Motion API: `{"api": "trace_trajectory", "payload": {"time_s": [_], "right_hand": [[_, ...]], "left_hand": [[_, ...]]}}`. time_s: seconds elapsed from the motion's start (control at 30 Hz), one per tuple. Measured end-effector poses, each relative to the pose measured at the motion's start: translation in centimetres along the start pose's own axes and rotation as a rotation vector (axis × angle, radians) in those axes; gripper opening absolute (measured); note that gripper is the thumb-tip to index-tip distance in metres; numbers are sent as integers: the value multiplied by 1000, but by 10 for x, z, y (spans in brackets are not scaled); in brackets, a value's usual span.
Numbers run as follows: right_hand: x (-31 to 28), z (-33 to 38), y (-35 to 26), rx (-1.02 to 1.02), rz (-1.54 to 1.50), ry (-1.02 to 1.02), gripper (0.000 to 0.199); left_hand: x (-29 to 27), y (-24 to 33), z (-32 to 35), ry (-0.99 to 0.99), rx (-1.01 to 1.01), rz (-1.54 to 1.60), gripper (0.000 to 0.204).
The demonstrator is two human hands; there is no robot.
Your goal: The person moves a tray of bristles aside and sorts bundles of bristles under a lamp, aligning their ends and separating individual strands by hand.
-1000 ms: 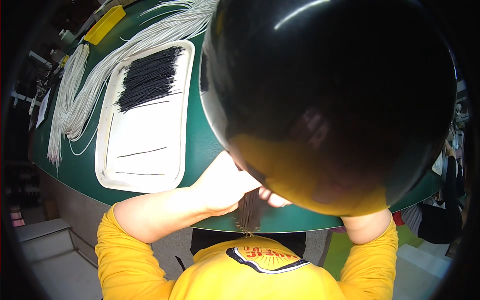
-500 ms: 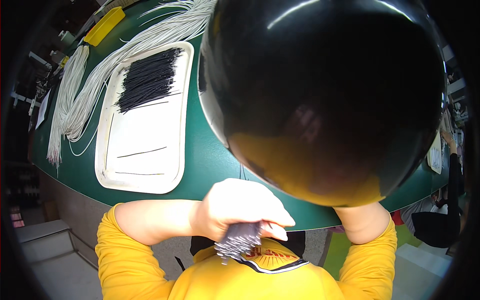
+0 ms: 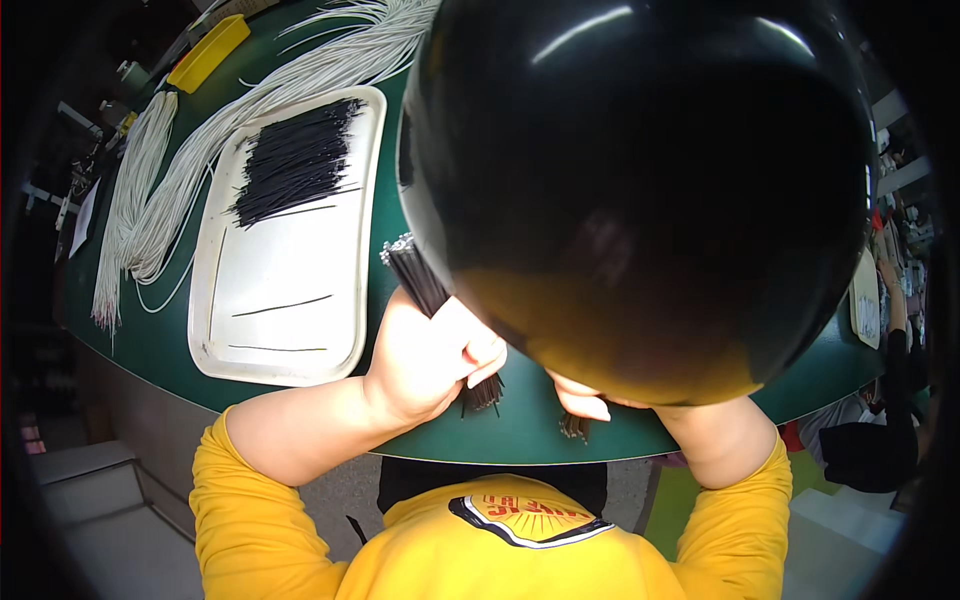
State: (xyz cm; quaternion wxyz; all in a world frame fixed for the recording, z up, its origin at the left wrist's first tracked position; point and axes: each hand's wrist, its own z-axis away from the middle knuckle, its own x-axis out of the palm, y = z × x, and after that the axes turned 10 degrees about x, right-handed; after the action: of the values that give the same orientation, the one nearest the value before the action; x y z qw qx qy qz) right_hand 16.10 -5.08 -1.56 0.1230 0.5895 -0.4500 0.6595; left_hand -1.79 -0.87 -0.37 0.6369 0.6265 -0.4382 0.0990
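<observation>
Black wire bundle has shifted, slanting, pale-tipped

Black wires, white tray, white cables, green tabletop, yellow bin, yellow shirt with red print.

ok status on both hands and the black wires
Left hand closed around black wire bundle. Right hand mostly hidden, more wire ends below it. Glossy black dome blocking view.

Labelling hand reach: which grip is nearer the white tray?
Left. The left grip, around black wires, is just right of the white tray, near its lower corner; the right grip is farther right, partly hidden by the black dome.
</observation>
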Motion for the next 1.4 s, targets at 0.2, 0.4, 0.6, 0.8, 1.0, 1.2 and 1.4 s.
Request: {"api": "trace_trajectory", "payload": {"time_s": [0.2,0.4,0.6,0.8,1.0,1.2,1.4], "right_hand": [[2,0,12,152,-15,59,30],[34,-19,-5,394,76,189,33],[37,-18,-5,411,5,183,31],[39,-17,-6,443,-11,225,25],[40,-15,-6,481,-32,302,19],[40,-12,-9,500,-9,331,16],[39,-17,-13,475,212,196,20]], "left_hand": [[9,12,-9,-109,-122,-146,10],[10,8,-12,-174,36,-255,8],[4,3,-10,-222,29,-251,10],[7,11,-11,-205,-32,-382,10],[7,2,-10,-175,47,-248,8],[7,4,-12,-201,7,-223,5],[3,5,-8,-223,-34,-354,7]]}}
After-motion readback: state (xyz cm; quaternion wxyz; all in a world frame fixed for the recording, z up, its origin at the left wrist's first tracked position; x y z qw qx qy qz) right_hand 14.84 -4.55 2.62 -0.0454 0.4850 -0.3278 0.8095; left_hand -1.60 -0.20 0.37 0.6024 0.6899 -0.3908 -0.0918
